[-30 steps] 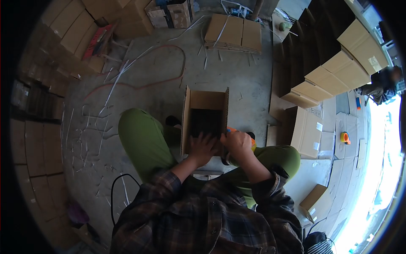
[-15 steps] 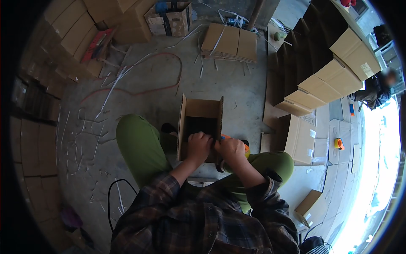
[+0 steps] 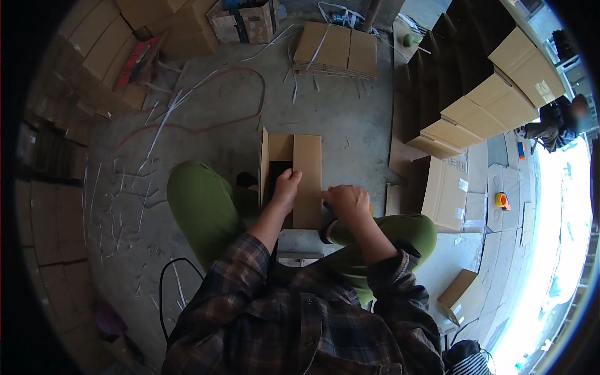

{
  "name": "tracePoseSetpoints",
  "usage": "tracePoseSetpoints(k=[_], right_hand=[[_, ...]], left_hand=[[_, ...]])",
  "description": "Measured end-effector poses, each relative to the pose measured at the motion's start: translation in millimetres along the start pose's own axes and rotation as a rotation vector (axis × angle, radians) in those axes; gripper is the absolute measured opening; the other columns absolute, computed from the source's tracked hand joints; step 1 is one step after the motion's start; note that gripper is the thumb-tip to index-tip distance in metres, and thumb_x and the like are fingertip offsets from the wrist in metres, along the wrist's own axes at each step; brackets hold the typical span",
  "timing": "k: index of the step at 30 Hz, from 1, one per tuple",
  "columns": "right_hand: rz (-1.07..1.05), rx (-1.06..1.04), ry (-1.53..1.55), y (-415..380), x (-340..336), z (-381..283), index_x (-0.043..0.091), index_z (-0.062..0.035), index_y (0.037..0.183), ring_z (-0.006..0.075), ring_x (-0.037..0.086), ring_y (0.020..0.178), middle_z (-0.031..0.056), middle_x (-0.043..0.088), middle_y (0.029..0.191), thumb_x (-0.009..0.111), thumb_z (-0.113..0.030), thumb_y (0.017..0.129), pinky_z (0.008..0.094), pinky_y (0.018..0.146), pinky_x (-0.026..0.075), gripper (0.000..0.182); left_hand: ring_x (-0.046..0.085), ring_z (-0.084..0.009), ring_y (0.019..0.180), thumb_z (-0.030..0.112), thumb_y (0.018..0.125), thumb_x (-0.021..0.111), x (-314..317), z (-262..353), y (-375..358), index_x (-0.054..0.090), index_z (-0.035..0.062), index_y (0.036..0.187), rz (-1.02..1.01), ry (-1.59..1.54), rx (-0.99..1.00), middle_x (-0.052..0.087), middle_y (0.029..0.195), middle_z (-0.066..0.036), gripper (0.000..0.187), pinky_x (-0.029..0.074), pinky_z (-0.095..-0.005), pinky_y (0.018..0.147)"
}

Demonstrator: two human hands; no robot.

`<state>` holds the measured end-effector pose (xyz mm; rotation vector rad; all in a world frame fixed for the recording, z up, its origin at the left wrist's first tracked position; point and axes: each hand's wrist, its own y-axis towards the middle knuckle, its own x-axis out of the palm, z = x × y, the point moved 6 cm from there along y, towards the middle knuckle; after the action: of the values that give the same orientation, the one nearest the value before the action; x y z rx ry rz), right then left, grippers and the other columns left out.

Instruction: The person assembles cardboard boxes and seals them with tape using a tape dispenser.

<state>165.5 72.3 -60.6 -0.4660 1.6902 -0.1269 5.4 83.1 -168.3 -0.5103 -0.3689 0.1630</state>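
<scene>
A brown cardboard box (image 3: 306, 156) stands on the concrete floor between my knees in green trousers. Its right flap (image 3: 307, 181) is folded over most of the opening, leaving a dark gap on the left. My left hand (image 3: 286, 185) grips the inner edge of that flap, fingers curled over it. My right hand (image 3: 347, 201) rests at the flap's outer right edge, closed around an orange tape dispenser (image 3: 370, 210) that is mostly hidden under the hand.
Flattened cartons (image 3: 337, 49) lie at the far side. Rows of open boxes (image 3: 494, 106) stand to the right, near an orange tape roll (image 3: 502, 200). A red hose (image 3: 206, 128), white strap scraps and a black cable (image 3: 164, 281) lie left. Another person (image 3: 559, 122) crouches far right.
The box's right flap has swung over the opening, which was fully open before. My left hand moved from the near edge up onto the flap's edge; my right hand stayed beside the box.
</scene>
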Motion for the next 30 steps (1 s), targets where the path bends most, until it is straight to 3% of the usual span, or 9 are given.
tracePoseSetpoints(k=[10,13,15,17,20,23,27,29,30], right_hand=[[-0.161,0.126,0.063,59,12,0,0.072,-0.0039,0.093,0.0297,0.068,0.093,0.0148,0.070,0.094,0.049,-0.067,0.085,0.0394,0.081,0.052,0.067],[-0.178,0.095,0.098,65,31,-2,0.071,-0.0037,0.094,0.0301,0.067,0.095,0.0151,0.070,0.096,0.049,-0.068,0.084,0.0400,0.084,0.051,0.069],[-0.184,0.110,0.126,67,35,1,0.071,-0.0037,0.094,0.0304,0.067,0.095,0.0151,0.070,0.096,0.048,-0.069,0.084,0.0401,0.085,0.051,0.070],[-0.187,0.129,0.117,64,34,2,0.071,-0.0031,0.093,0.0312,0.067,0.096,0.0155,0.070,0.096,0.048,-0.070,0.084,0.0406,0.084,0.051,0.072],[-0.225,0.100,0.110,67,38,2,0.071,-0.0032,0.093,0.0315,0.066,0.096,0.0161,0.070,0.096,0.046,-0.071,0.084,0.0408,0.084,0.051,0.072],[-0.200,0.070,0.051,66,34,1,0.072,-0.0052,0.090,0.0278,0.068,0.093,0.0131,0.070,0.095,0.044,-0.073,0.083,0.0371,0.080,0.052,0.073],[-0.213,0.086,0.084,66,33,6,0.072,-0.0045,0.093,0.0319,0.066,0.095,0.0156,0.070,0.095,0.044,-0.072,0.084,0.0414,0.083,0.050,0.073],[-0.263,0.068,0.088,66,36,10,0.072,-0.0051,0.094,0.0320,0.066,0.095,0.0154,0.070,0.096,0.044,-0.072,0.084,0.0414,0.084,0.050,0.073],[-0.261,0.068,0.089,66,37,8,0.072,-0.0051,0.094,0.0320,0.066,0.095,0.0154,0.070,0.096,0.044,-0.072,0.084,0.0414,0.084,0.050,0.073]], left_hand=[[0.053,-0.0091,0.080,0.014,0.094,0.056,-2,-5,14,0.059,0.0005,0.102,0.029,0.057,0.043,0.060,0.087,-0.002,0.016,0.044,-0.0267,0.072],[0.058,-0.0186,0.089,0.011,0.091,0.059,1,2,6,0.056,-0.0019,0.112,0.063,0.244,0.071,0.062,0.098,-0.010,0.025,0.046,-0.0319,0.081],[0.055,-0.0327,0.108,0.008,0.087,0.062,17,43,-23,0.048,-0.0040,0.127,0.244,0.913,0.391,0.056,0.118,-0.020,0.043,0.044,-0.0380,0.095],[0.042,-0.0411,0.125,0.006,0.085,0.064,39,85,-71,0.034,-0.0036,0.140,0.039,0.867,0.728,0.040,0.137,-0.025,0.063,0.037,-0.0418,0.105],[0.034,-0.0373,0.135,0.012,0.089,0.062,16,140,-116,0.024,-0.0026,0.145,0.042,0.977,0.928,0.031,0.146,-0.025,0.070,0.031,-0.0411,0.110],[0.028,-0.0334,0.140,0.018,0.093,0.058,-42,119,-84,0.017,-0.0014,0.148,0.209,0.739,0.671,0.025,0.151,-0.022,0.071,0.024,-0.0399,0.114],[0.021,-0.0180,0.142,0.020,0.102,0.040,-32,62,-49,0.010,0.0050,0.152,-0.116,0.340,0.502,0.022,0.155,-0.012,0.060,0.022,-0.0369,0.114],[0.021,-0.0246,0.143,0.021,0.101,0.040,-21,59,-45,0.012,0.0051,0.152,-0.097,0.412,0.519,0.021,0.155,-0.014,0.060,0.022,-0.0392,0.114],[0.021,-0.0306,0.143,0.023,0.099,0.043,-16,58,-44,0.014,0.0057,0.151,0.009,0.740,0.619,0.020,0.155,-0.016,0.062,0.022,-0.0418,0.114]])
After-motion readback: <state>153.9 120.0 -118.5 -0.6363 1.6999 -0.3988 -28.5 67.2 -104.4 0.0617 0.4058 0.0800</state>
